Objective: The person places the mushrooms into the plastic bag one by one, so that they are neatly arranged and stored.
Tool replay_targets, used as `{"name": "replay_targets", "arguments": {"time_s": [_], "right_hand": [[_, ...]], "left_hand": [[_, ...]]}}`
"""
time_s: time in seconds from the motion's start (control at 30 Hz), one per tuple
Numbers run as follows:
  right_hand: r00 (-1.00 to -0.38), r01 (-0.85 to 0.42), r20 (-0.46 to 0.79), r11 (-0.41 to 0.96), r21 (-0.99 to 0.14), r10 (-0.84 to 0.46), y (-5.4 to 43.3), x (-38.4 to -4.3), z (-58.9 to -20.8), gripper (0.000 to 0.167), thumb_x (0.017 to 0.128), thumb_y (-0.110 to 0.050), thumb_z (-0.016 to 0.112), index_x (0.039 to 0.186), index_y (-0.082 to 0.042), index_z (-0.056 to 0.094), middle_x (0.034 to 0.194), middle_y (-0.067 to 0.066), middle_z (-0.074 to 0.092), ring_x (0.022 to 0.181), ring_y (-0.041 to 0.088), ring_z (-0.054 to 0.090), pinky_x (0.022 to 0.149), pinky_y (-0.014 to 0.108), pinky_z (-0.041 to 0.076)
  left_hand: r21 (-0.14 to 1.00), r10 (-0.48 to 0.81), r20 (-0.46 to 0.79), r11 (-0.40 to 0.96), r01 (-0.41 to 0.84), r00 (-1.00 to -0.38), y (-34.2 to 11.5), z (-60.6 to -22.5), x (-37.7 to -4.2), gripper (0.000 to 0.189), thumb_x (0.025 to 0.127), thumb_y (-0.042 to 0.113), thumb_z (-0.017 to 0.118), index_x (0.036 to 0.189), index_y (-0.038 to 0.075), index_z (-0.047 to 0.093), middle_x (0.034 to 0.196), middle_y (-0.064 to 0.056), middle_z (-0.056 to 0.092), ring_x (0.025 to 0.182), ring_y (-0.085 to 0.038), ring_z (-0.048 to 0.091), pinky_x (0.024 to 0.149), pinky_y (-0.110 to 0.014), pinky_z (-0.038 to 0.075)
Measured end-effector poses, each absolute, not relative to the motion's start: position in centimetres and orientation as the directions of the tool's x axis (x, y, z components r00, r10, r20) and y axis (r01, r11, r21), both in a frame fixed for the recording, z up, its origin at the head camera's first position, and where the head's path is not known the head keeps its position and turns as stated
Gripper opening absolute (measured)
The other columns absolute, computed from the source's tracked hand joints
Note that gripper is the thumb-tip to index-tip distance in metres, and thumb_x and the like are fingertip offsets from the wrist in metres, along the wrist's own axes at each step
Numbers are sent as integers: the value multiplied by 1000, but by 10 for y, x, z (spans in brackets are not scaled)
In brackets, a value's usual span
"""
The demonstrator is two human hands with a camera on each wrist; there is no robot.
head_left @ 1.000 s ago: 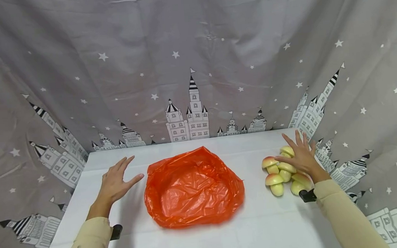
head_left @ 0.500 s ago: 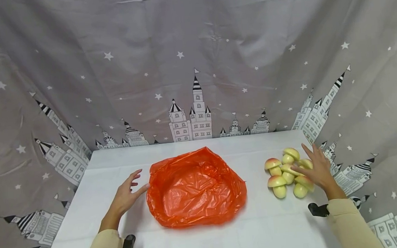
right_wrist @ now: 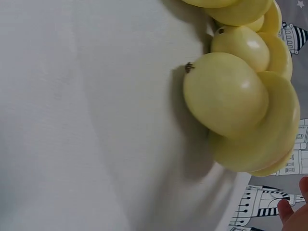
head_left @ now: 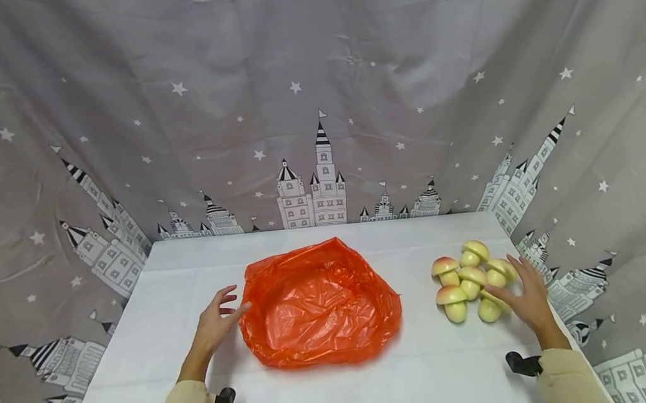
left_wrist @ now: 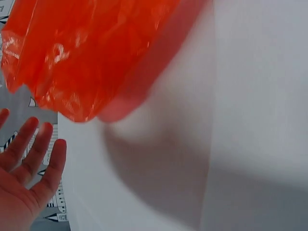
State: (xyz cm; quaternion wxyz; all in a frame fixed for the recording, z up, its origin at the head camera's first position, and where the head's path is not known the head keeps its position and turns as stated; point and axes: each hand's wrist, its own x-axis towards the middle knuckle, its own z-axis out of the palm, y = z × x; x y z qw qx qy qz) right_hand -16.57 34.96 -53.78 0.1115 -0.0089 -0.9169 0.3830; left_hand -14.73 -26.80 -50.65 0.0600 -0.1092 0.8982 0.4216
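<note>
An orange-red plastic bag (head_left: 320, 315) lies spread with its mouth up and its rim folded outward, at the middle of the table. Beside its left rim is my left hand (head_left: 215, 320), fingers apart and loosely bent, thumb tip right at the rim. The left wrist view shows that hand (left_wrist: 29, 178) below the shiny bag (left_wrist: 86, 57), holding nothing. Several yellow mushroom-shaped pieces (head_left: 470, 281), some with reddish caps, stand clustered at the right. My right hand (head_left: 530, 302) is at their right side, fingers spread, its thumb overlapping the nearest piece in the head view.
A white cloth covers the table (head_left: 428, 376). Behind it and at both sides hangs a grey curtain (head_left: 311, 50) printed with stars and castles. A black wrist device (head_left: 523, 363) sits at each sleeve cuff.
My left hand has come down and rightward to the bag's rim. My right hand has drawn back from above the yellow pieces to their right side. Bag and pieces have stayed put.
</note>
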Motion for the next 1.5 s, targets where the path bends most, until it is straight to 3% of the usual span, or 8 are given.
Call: {"name": "replay_targets", "arguments": {"time_s": [0.13,0.47,0.6,0.8,0.93,1.07,1.3,1.5], "right_hand": [[-969,-63,203,660,-749,138,347,-159,-543,80,81,-29,74,144,2,36,150,35,19,138,55,11,106,70,6],[-961,10,157,596,-803,229,346,-149,-552,80,81,-20,75,143,7,34,142,34,28,132,51,22,104,66,20],[-957,25,149,581,-814,250,343,-148,-558,76,81,-15,75,141,9,35,137,34,29,127,49,26,97,62,29],[-953,104,61,510,-854,296,338,-145,-565,72,85,-12,72,141,10,32,138,33,28,125,49,28,95,55,31],[-948,142,21,479,-866,318,338,-144,-568,69,87,-10,69,141,9,32,137,32,31,125,46,32,91,42,34],[-944,179,-28,437,-881,330,337,-143,-571,67,89,-11,67,143,6,31,138,27,34,122,35,37,86,24,34],[-932,254,-131,353,-900,337,335,-141,-571,73,90,-19,68,147,1,27,140,20,35,97,-6,37,80,7,32],[-926,262,-139,330,-907,351,335,-142,-572,70,90,-22,69,145,0,32,131,8,41,96,-10,39,81,5,32]], "left_hand": [[761,-182,-171,600,-247,-968,-262,-507,-145,64,90,36,66,140,5,42,135,-26,48,112,-38,52,89,-48,50],[778,-266,-118,574,-256,-957,-250,-517,-142,50,90,27,67,131,2,53,125,-24,56,102,-34,57,74,-30,51],[781,-298,-105,566,-265,-949,-248,-519,-143,46,90,25,66,128,1,55,123,-24,58,101,-34,57,75,-32,51],[798,-339,-121,525,-294,-933,-245,-519,-146,43,91,22,65,126,-1,58,120,-26,58,99,-37,59,77,-36,55],[807,-354,-126,507,-303,-927,-244,-522,-149,41,91,20,66,124,-3,60,117,-26,60,92,-35,62,72,-33,56],[818,-360,-130,488,-305,-924,-243,-524,-153,39,91,19,66,122,-4,61,115,-27,60,89,-33,64,72,-32,56],[827,-378,-171,447,-341,-910,-242,-525,-156,38,92,19,64,123,-3,61,119,-27,59,100,-37,61,82,-39,55],[832,-396,-195,417,-365,-897,-243,-527,-155,41,92,25,65,122,-3,61,118,-26,59,102,-37,59,82,-38,55]]}}
